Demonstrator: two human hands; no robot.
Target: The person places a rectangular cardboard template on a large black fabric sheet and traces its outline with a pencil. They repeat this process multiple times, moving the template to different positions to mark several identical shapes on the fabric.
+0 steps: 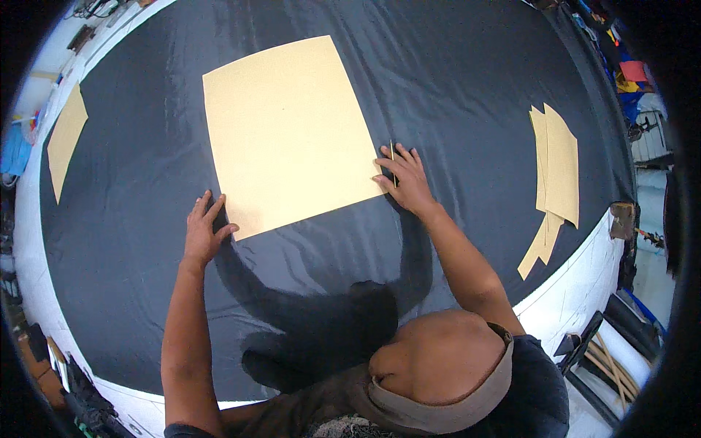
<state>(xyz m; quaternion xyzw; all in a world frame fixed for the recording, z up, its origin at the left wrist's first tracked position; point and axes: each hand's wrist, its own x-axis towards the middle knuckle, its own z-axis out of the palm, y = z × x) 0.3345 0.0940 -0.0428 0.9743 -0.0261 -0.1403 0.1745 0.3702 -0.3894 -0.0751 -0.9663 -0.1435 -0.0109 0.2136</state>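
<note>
Left hand [203, 230]: left of centre in the frame; I see its fingers apart, thumb and index at the sheet's lower left corner and left edge.
Right hand [406, 179]: right of centre; I see a thin stick [393, 157] clasped among its fingers, thumb and index at the sheet's right edge.
Sheet [285, 139]: pale yellow, upper middle, lying on the desk's black cloth [467, 95].
Right pieces [561, 168]: yellow, overlapping, right side.
Left piece [69, 142]: yellow, upper left.
</note>
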